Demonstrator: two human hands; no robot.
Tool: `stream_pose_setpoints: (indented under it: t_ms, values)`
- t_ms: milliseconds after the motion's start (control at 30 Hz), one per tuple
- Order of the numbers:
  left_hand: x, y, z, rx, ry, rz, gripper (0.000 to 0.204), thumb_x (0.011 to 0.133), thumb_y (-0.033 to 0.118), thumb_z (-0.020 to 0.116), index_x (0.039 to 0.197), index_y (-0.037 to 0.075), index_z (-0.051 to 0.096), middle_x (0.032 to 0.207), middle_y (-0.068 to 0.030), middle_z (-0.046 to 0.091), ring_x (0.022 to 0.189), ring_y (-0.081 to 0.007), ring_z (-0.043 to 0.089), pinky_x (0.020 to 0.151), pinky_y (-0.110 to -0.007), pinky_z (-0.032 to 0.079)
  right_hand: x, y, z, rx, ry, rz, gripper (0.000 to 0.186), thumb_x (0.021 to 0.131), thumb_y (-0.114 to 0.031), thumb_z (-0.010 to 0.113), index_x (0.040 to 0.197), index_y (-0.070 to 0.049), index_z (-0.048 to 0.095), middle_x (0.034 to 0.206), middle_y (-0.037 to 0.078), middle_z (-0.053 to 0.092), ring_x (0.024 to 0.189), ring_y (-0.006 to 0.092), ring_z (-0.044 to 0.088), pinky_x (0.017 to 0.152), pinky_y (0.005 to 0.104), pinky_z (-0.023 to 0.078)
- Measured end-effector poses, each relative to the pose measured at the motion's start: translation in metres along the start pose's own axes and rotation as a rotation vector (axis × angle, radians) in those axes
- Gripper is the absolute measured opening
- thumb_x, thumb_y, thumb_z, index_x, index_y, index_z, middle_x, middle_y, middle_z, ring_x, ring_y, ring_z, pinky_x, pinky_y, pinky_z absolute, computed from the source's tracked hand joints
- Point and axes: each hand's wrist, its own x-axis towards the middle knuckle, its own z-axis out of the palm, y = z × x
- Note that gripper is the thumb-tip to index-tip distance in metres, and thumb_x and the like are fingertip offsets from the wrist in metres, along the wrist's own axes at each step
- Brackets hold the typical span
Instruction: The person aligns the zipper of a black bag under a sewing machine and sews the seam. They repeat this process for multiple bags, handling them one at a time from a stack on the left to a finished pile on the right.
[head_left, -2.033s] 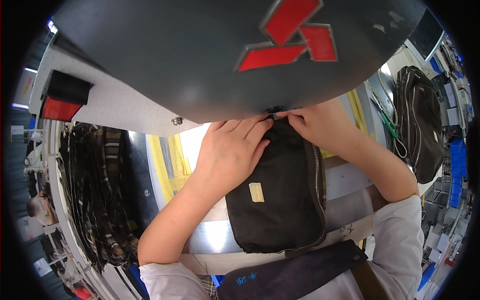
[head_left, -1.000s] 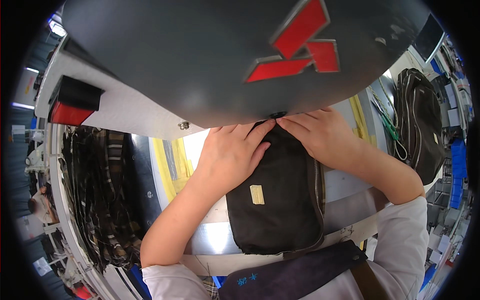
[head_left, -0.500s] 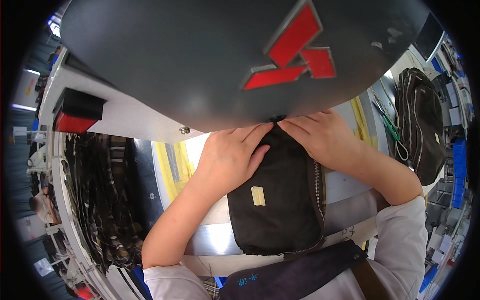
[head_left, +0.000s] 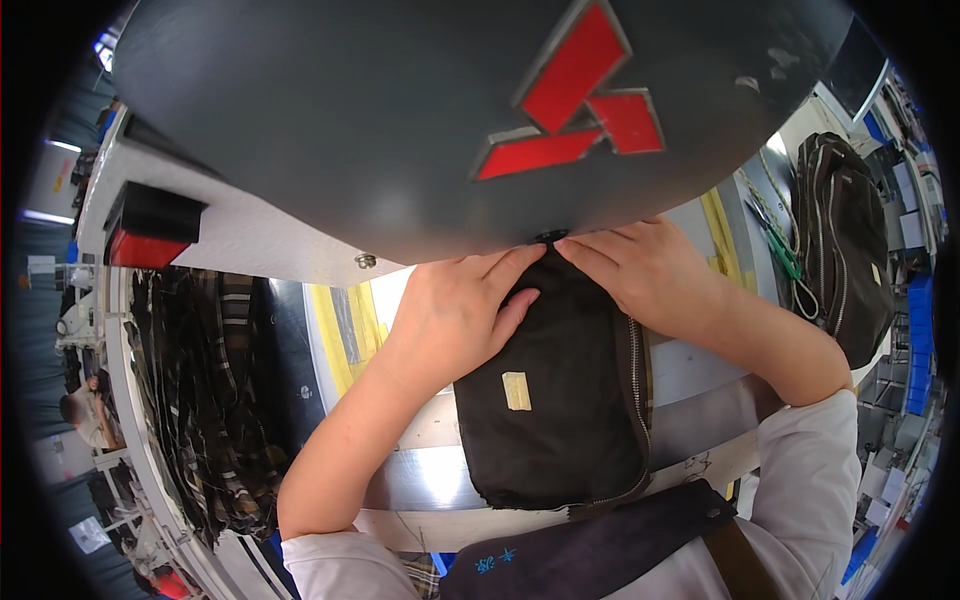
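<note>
A dark brown fabric panel with a metal zipper down its right side lies in front of me. A small pale yellow patch sits on it. Its far end passes under a dark grey machine head, probably a sewing machine's. My left hand rests flat on the panel's far left, fingers stretched forward and thumb apart. Across from it, my right hand lies on the far right part, fingers extended. Both index fingertips meet close to a small black part below the head; the needle area is hidden.
Dark and plaid fabric pieces are heaped at the left. On the right lie green-handled snips and a dark zippered pouch. A black-and-red box is fixed to the white machine body. Yellow tape strips mark the table.
Both hands and the panel keep nearly the same place. My forearms have shifted slightly outward, and the machine head appears a little farther left in view.
</note>
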Motion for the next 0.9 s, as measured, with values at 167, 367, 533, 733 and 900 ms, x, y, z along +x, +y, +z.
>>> stream_pose_setpoints:
  t_ms: [167, 367, 533, 733, 900]
  values:
    - [0.001, -0.001, -0.001, -0.005, -0.017, 0.001, 0.037, 0.076, 0.012, 0.072, 0.112, 0.006, 0.065, 0.116, -0.0074, 0.065, 0.1, -0.0286, 0.063, 0.089, -0.038, 0.048, -0.001, 0.001, 0.001, 0.009, 0.002, -0.007, 0.034, 0.078, -0.011, 0.057, 0.109, 0.003, 0.062, 0.109, 0.01, 0.063, 0.103, 0.0236, 0.061, 0.094, 0.0362, 0.048]
    - [0.004, -0.002, -0.003, 0.02, 0.002, 0.0, 0.036, 0.076, 0.013, 0.072, 0.111, 0.007, 0.066, 0.115, -0.0071, 0.065, 0.099, -0.0302, 0.063, 0.089, -0.038, 0.048, 0.003, 0.005, 0.001, -0.032, 0.001, -0.016, 0.034, 0.078, -0.011, 0.058, 0.108, 0.002, 0.062, 0.108, 0.009, 0.063, 0.102, 0.0229, 0.061, 0.093, 0.0361, 0.049]
    - [0.003, -0.002, -0.003, -0.005, -0.014, -0.028, 0.036, 0.076, 0.013, 0.072, 0.111, 0.008, 0.066, 0.115, -0.007, 0.065, 0.099, -0.0306, 0.063, 0.089, -0.038, 0.048, 0.001, 0.006, 0.001, -0.032, 0.013, -0.035, 0.034, 0.077, -0.012, 0.058, 0.108, 0.002, 0.063, 0.107, 0.009, 0.063, 0.101, 0.0225, 0.061, 0.092, 0.0358, 0.049]
    - [0.002, -0.002, -0.001, -0.004, -0.004, -0.005, 0.035, 0.077, 0.014, 0.072, 0.111, 0.008, 0.067, 0.114, -0.0082, 0.066, 0.098, -0.0301, 0.063, 0.087, -0.037, 0.049, 0.001, 0.005, 0.003, -0.018, 0.031, -0.025, 0.032, 0.078, -0.012, 0.058, 0.107, 0.001, 0.063, 0.106, 0.009, 0.063, 0.099, 0.0226, 0.062, 0.09, 0.0348, 0.049]
    - [0.006, -0.008, 0.002, 0.055, 0.0, -0.059, 0.032, 0.078, 0.015, 0.072, 0.109, 0.007, 0.068, 0.11, -0.0112, 0.066, 0.093, -0.0311, 0.064, 0.082, -0.038, 0.05, 0.007, 0.016, 0.008, -0.023, 0.031, -0.003, 0.029, 0.077, -0.011, 0.059, 0.104, 0.0, 0.064, 0.099, 0.007, 0.065, 0.095, 0.022, 0.062, 0.086, 0.0344, 0.051]
